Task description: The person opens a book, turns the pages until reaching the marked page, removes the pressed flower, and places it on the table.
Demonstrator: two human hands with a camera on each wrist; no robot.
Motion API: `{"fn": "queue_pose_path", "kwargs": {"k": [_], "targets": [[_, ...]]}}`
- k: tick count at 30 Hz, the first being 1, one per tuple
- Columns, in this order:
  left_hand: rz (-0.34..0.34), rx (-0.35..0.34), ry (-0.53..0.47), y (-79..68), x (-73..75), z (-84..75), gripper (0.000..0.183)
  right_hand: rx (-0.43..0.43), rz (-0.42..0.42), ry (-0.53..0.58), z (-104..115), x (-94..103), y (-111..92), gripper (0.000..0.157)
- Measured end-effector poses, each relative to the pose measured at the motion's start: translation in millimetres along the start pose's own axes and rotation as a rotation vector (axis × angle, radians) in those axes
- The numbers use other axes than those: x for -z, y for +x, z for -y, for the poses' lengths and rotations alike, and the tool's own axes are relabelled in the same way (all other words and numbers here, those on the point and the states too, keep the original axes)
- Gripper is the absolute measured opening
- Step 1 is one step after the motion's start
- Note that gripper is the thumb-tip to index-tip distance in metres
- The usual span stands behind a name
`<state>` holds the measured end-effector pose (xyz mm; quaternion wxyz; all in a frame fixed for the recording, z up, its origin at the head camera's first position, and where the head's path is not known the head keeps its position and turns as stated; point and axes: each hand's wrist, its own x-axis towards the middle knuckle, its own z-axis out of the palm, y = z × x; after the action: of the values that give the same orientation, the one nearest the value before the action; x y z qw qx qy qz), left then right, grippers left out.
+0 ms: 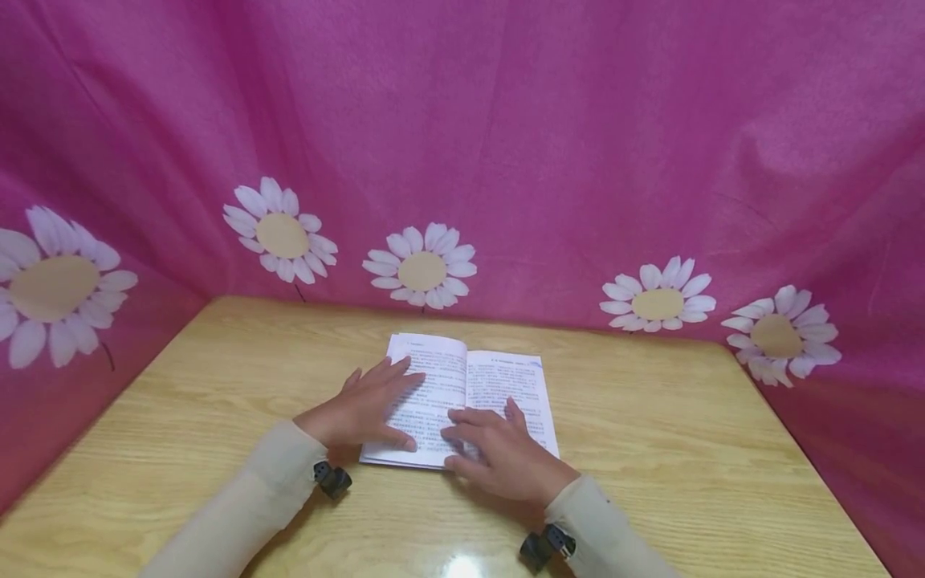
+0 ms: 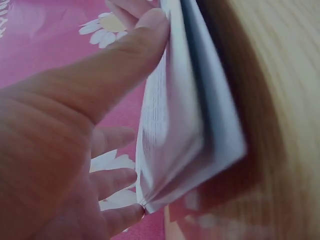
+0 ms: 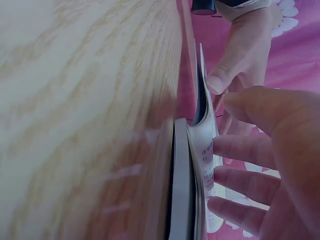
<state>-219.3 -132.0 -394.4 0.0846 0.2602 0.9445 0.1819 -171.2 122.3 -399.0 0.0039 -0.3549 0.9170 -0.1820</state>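
Note:
An open book (image 1: 506, 377) with printed text lies on the wooden table, its spine running away from me. My left hand (image 1: 364, 405) rests on the left page with fingers spread. In the left wrist view its thumb (image 2: 125, 60) touches the page near the lower edge, and the other fingers reach toward the outer side. My right hand (image 1: 499, 453) lies over the lower right page near the spine, fingers loosely extended. The right wrist view has those fingertips (image 3: 222, 175) against or just above the page; contact is hard to tell.
The wooden table (image 1: 650, 417) stretches around the book on all sides. Behind and beside it hangs a pink cloth (image 1: 535, 160) printed with white daisies. A small black camera is strapped to each wrist over beige sleeves (image 1: 246, 498).

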Motion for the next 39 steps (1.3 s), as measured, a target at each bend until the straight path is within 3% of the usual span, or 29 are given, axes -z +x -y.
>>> {"fn": "queue_pose_path", "kwargs": {"k": [8,14,17,24,31,39], "targets": [[0.074,0.046,-0.028,-1.6,-4.2,-0.8,0.096,-0.002,0.006,0.002,-2,-1.5,1,0.038],[0.096,0.074,-0.015,-1.3,-5.7,-1.8,0.094,-0.023,-0.016,0.081,-12,8.3,2,0.039],[0.092,0.085,-0.021,-1.4,-5.5,-3.7,0.094,-0.074,-0.061,0.104,-27,14.8,1,0.049],[0.104,0.119,-0.015,-3.0,-6.2,-7.3,0.094,-0.265,-0.097,0.171,-68,21.8,-6,0.088],[0.116,0.121,-0.015,-4.1,-7.7,-7.2,0.095,-0.396,-0.045,0.274,-84,22.2,-12,0.107],[0.104,0.106,0.0,-2.2,-6.6,-8.2,0.094,-0.383,0.008,0.183,-86,20.6,-11,0.114]]}}
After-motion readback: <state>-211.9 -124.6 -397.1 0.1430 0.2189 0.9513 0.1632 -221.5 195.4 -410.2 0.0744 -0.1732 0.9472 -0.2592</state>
